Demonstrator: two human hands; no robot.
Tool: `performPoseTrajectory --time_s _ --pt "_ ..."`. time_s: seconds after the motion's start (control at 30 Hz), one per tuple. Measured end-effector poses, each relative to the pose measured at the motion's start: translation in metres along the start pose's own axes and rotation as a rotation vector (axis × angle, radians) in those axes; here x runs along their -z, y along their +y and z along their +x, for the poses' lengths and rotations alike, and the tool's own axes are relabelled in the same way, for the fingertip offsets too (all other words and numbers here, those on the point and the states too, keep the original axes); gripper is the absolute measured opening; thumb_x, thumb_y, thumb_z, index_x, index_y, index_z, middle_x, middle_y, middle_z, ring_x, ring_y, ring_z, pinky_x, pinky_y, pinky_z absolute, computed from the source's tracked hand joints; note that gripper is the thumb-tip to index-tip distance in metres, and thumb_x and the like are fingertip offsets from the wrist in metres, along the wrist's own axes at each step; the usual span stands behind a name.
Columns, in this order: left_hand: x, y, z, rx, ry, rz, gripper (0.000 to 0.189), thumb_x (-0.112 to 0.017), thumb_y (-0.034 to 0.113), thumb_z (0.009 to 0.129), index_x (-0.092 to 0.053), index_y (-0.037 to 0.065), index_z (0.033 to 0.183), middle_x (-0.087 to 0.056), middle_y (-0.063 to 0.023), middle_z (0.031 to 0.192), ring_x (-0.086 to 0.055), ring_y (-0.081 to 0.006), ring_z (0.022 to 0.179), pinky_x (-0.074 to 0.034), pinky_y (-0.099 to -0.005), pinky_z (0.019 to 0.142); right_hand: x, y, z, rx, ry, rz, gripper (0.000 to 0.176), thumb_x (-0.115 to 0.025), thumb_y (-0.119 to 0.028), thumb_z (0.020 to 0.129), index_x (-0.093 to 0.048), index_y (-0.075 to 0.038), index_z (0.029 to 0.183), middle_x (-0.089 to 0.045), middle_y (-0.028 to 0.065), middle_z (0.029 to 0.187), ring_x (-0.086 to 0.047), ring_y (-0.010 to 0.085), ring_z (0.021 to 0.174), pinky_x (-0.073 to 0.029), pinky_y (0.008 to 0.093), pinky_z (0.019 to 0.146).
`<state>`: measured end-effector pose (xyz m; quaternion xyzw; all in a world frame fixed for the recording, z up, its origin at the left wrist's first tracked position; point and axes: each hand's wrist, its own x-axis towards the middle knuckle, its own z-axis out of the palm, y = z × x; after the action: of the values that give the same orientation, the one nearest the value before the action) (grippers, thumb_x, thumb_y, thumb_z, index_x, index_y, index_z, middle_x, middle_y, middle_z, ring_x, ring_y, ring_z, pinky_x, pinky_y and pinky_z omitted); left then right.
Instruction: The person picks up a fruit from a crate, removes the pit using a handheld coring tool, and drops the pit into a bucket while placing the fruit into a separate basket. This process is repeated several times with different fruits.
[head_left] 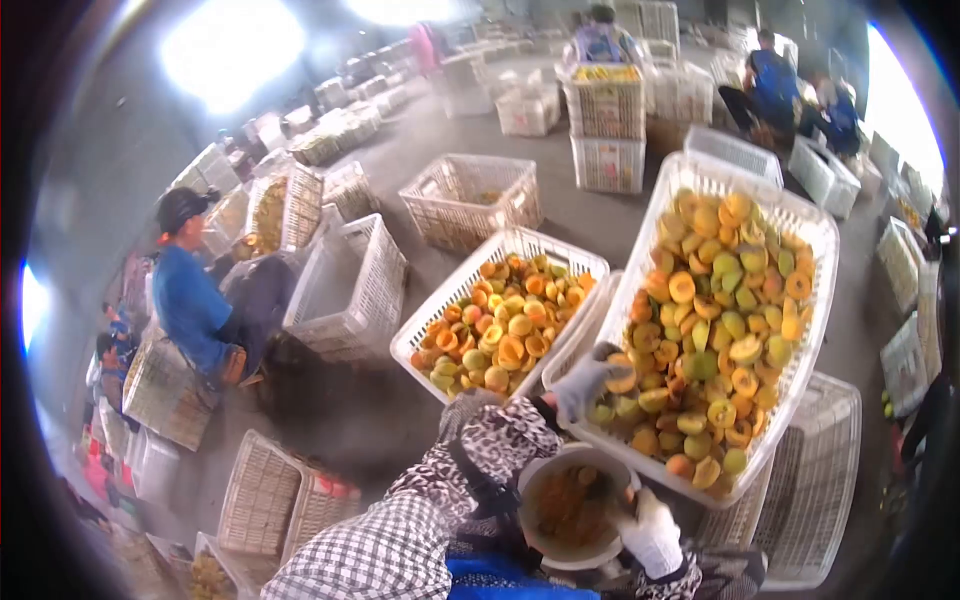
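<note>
My left hand [584,388], in a grey glove, is at the near left edge of a large white crate [815,345] full of halved apricots [700,320]. Its fingers close around an apricot half [621,373]. Lower down, a pale bucket [543,545] sits in front of me with wet orange-brown bits [573,505] inside. My right hand [652,535], in a white glove, is curled at the bucket's right rim. Something small and orange-brown shows by its fingers, too blurred to name.
Left of the large crate stands a smaller white crate [405,345] of apricot halves. A lidless crate [350,290] and a person in blue [190,300] are further left. Stacked crates [607,135] stand behind, and an angled crate [825,480] lies at right.
</note>
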<state>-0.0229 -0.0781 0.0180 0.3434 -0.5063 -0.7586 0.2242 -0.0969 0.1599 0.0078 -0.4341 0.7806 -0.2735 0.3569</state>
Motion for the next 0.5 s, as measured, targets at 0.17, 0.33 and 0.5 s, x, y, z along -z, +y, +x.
performPoseTrajectory --time_s 0.17,0.33,0.5 --pt "0.023 -0.022 -0.020 -0.709 -0.025 0.508 0.043 -0.058 0.015 0.090 -0.048 0.002 0.129 -0.058 -0.0122 0.116 -0.058 -0.0217 0.104 -0.054 -0.0355 0.083 -0.006 -0.027 0.026 0.328 0.288 0.036 0.026 -0.065 -0.022 0.083 -0.053 0.000 0.088 -0.060 0.0237 0.072 -0.060 0.0430 0.070 -0.047 0.0459 0.059" --pt "0.011 -0.005 -0.029 0.066 -0.236 -0.644 0.041 -0.048 0.021 0.097 -0.044 -0.003 0.130 -0.059 -0.0207 0.110 -0.061 -0.0303 0.102 -0.053 -0.0418 0.089 -0.016 -0.046 0.047 0.350 0.390 0.089 0.025 -0.064 -0.021 0.085 -0.050 -0.002 0.090 -0.058 0.0237 0.066 -0.060 0.0431 0.064 -0.047 0.0456 0.054" --pt "0.005 -0.009 -0.037 -0.033 -0.295 -0.459 0.040 -0.041 0.027 0.100 -0.046 -0.004 0.124 -0.059 -0.0204 0.111 -0.061 -0.0314 0.099 -0.052 -0.0401 0.089 -0.026 -0.042 0.061 0.523 0.496 -0.031 0.020 -0.061 -0.018 0.085 -0.049 -0.003 0.090 -0.058 0.0223 0.068 -0.060 0.0420 0.066 -0.048 0.0448 0.055"
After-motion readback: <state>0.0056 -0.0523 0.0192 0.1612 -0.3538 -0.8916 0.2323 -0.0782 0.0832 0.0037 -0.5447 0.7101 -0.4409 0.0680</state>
